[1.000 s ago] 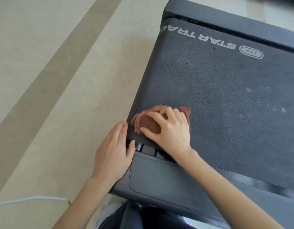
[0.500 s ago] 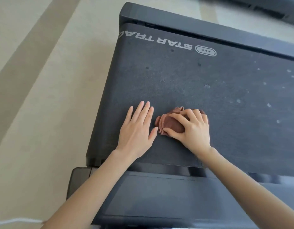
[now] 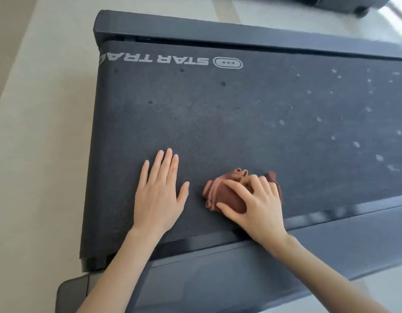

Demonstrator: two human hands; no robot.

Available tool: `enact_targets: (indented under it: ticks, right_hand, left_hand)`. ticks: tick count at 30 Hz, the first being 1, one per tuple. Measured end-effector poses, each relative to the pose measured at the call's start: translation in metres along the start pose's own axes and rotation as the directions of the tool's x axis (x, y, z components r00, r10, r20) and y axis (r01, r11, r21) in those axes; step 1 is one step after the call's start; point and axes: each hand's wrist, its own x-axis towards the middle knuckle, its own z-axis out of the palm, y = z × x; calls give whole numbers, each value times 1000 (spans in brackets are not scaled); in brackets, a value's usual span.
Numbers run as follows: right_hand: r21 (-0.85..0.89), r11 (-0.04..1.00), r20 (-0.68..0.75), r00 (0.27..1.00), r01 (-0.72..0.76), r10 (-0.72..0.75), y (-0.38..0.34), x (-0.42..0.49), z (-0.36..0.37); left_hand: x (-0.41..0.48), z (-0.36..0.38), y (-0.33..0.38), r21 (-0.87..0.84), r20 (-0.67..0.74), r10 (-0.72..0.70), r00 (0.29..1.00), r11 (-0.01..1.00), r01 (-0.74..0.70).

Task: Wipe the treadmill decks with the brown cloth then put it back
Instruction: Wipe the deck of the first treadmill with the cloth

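Rightward travel since the earlier frame: the right hand (image 3: 261, 206) and brown cloth (image 3: 227, 193) have slid along the treadmill deck (image 3: 240, 136), away from the left hand (image 3: 160, 195), so that bare belt now separates them. Landmark: the white lettering (image 3: 154, 62) printed at the deck's far edge. The cloth lies bunched on the belt, nearer the viewer than the lettering's badge end; the right hand grasps it, fingers curled over the top and thumb tucked along its near side. The left hand rests flat and released on the belt, palm down, fingers straight, on the viewer's side of the lettering's middle; it appears to serve as a brace. Pale specks (image 3: 355, 144) remain to the right of the lettering, well apart from the cloth. Judged technique: press evenly through the palm; overlap each pass; carry the strokes on toward the specks; spread the wad flatter so more fabric meets the belt; shift the bracing hand along as reach lengthens.
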Motion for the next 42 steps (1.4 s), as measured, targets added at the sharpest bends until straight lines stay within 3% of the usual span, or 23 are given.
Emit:
enact_targets:
  ticks: [3,5,8,12,14,20,23,25,27,28,29,30,32,35,37,40,42]
  right_hand:
    - [-2,991,13,991,136,-136,12,-4,3]
    - [-29,991,24,991,134,-133,20,31,12]
    - [-123,991,41,997,-52,57,35,101,28]
    - [-166,941,79,947,-296,312,39,141,40]
    - [-167,931,42,941,-323,334,26,117,33]
    - [-110,987,-52,993,-113,108,15,-9,-1]
    - [-227,955,-28,981,-193,191,64,-16,-16]
    - [-273,843,-53,882,-464,468,109,-4,-25]
    - [-251,621,-57,652,-742,756,142,7,-30]
    - [-237,531,-55,557,-813,828,144,12,-29]
    - [-246,488,-59,515,-837,855,138,16,-25]
    - [-267,492,-72,527,-828,847,125,18,-19]
    - [-295,611,-60,652,-735,756,86,19,-10]
    - [-303,821,29,856,-485,516,26,14,1]
    - [-276,914,77,941,-298,330,10,12,1]
    - [-280,949,90,981,-143,174,45,7,-10]
    - [-315,907,22,953,-281,303,100,-2,-23]
  left_hand:
    - [0,-3,1,-8,2,0,1000,1000,0]
    - [-1,-3,3,-12,10,5,1000,1000,-5]
    - [-2,-3,2,-3,17,1,1000,1000,-1]
    - [2,-3,9,-5,22,-11,1000,1000,11]
    - [8,-1,20,-37,15,3,1000,999,-3]
    - [13,11,49,-81,-12,173,985,981,-174]
    - [10,14,46,-52,-32,197,980,979,-198]
    - [10,14,43,-27,-23,195,980,980,-196]
    - [11,14,44,-1,-5,207,978,978,-207]
    - [11,15,44,3,-1,210,978,978,-210]
    - [11,16,45,1,-1,210,978,978,-210]
    - [11,16,46,1,-2,209,978,978,-209]
    - [11,16,47,7,-9,208,978,978,-208]
    - [12,17,45,-8,-26,215,976,976,-216]
    - [13,18,45,-5,-33,214,976,977,-214]
    - [14,18,45,-8,-42,192,981,981,-192]
    - [14,17,47,-22,-46,192,980,981,-193]
